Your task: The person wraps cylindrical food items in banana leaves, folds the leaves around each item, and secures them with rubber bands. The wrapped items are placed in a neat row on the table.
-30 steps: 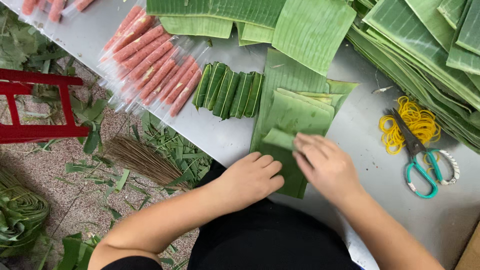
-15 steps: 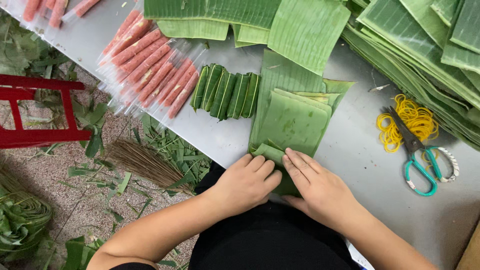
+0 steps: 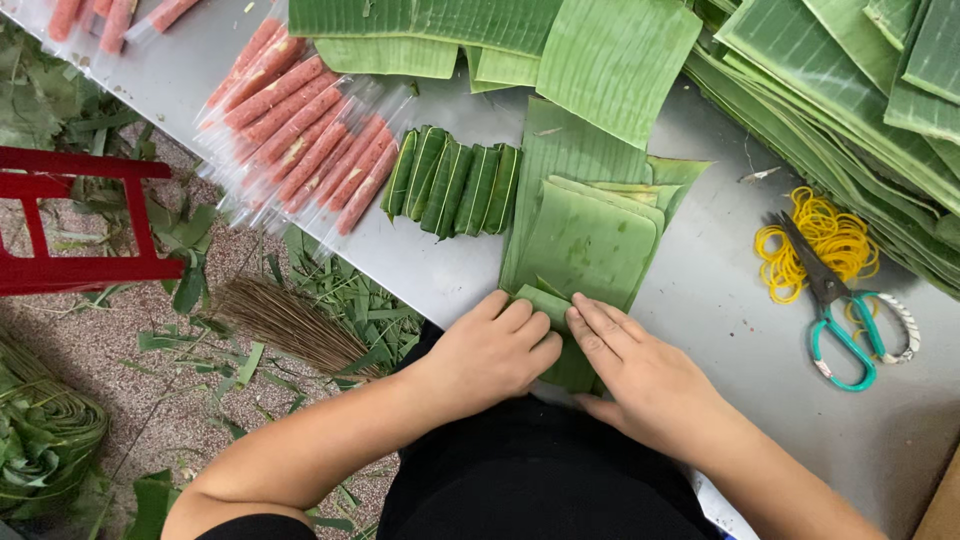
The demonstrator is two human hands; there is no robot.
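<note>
My left hand (image 3: 492, 350) and my right hand (image 3: 640, 372) press side by side on the near end of a stack of cut green banana leaves (image 3: 585, 240) at the metal table's front edge. Both hands' fingers curl over a tight fold of leaf (image 3: 545, 300) between them, rolling it. Whatever lies inside the fold is hidden. Just beyond, to the left, lies a row of several finished leaf-wrapped rolls (image 3: 455, 185).
Several pink sausages in clear plastic sleeves (image 3: 300, 130) lie at the left of the grey table (image 3: 720, 300). Yellow rubber bands (image 3: 830, 245) and teal-handled scissors (image 3: 840, 310) lie at right. Large leaf piles (image 3: 870, 90) fill the far side. A red stool (image 3: 70, 220), broom (image 3: 290, 325) and leaf scraps cover the floor.
My right hand came down from the leaf stack to the near edge beside my left hand. Both hands now close together over the fold of leaf.
</note>
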